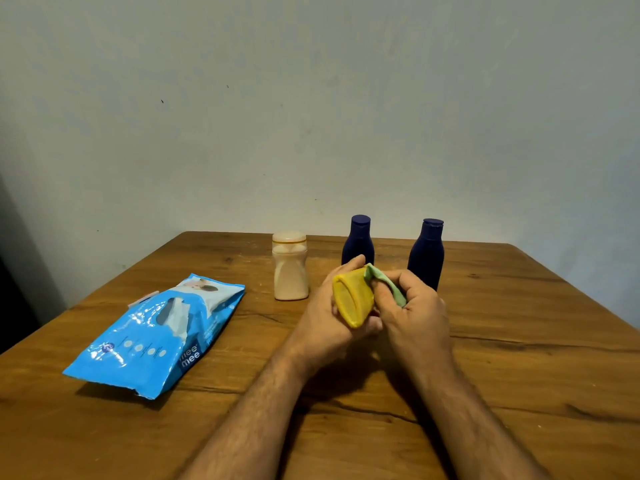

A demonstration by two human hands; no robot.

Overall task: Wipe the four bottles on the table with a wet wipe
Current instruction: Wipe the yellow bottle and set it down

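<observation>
Head view: left hand [325,306] grips yellow bottle [353,299], hiding its top; right hand [415,306] pinches wipe [386,282].

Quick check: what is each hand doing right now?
Left hand: grips the yellow bottle.
Right hand: pinches the green wipe against the bottle.

Both bare forearms reach forward from the near edge and meet mid-scene. The left hand [325,306] curls its fingers around what it holds (thumb on top); the right hand [415,306], just beside it, pinches with bent fingers.
</observation>
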